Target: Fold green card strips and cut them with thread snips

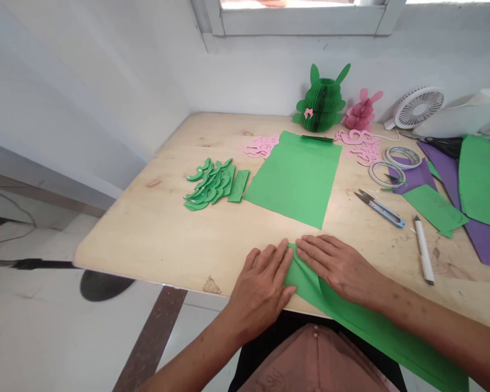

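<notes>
A long green paper sheet (375,326) lies at the table's front edge, with a folded-over flap, and hangs off the edge at the lower right. My left hand (265,283) lies on its left end, fingers stretched out, thumb resting on the paper. My right hand (337,267) lies flat over the folded part, fingers together and pointing left. The fingertips of both hands nearly meet at the sheet's top left corner. Just beyond them lies another green sheet (298,179), flat on the table.
Cut green pieces (212,185) and pink cutouts (263,146) lie left. Behind stand a green honeycomb figure (322,106), a pink one (363,111) and a fan (418,109). Thread snips (379,209), a white marker (423,250), tape rolls (404,158) and purple paper (485,234) lie right.
</notes>
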`<state>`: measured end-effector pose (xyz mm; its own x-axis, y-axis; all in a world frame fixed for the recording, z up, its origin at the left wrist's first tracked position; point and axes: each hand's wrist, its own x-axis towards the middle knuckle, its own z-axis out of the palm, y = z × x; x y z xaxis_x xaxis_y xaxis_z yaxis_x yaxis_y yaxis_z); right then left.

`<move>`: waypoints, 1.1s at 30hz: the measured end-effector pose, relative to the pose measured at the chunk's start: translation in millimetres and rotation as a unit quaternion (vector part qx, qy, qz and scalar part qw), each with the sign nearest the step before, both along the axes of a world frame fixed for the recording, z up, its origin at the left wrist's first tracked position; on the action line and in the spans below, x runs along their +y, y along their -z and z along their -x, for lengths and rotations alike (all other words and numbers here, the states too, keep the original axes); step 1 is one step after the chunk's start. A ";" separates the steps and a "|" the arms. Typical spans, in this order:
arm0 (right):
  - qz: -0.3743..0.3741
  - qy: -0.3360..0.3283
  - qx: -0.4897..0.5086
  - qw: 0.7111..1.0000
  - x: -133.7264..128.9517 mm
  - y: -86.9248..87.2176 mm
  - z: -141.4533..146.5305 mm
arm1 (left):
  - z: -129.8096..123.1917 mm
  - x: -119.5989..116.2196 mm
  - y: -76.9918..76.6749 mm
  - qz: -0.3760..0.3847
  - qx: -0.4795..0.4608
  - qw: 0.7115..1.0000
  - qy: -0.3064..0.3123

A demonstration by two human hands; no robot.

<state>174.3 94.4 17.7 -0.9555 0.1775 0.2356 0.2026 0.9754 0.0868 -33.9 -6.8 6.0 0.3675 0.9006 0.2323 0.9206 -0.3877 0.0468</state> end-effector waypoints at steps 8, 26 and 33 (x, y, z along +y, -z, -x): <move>-0.002 -0.005 0.002 1.000 1.0 -2.2 1.5 | 4.7 0.5 0.6 0.010 0.015 1.000 0.001; 0.020 0.001 0.007 1.000 2.2 -4.1 -1.5 | 10.4 3.2 -1.7 0.047 0.021 0.999 0.017; 0.038 0.003 0.006 0.999 2.6 -1.6 -2.5 | 12.1 3.3 0.0 0.048 -0.003 0.999 0.021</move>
<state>176.8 97.0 19.2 -0.9515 0.2005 0.2334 0.2087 0.9779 0.0105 -46.0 -3.6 6.0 0.4036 0.9029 0.1479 0.9037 -0.4187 0.0901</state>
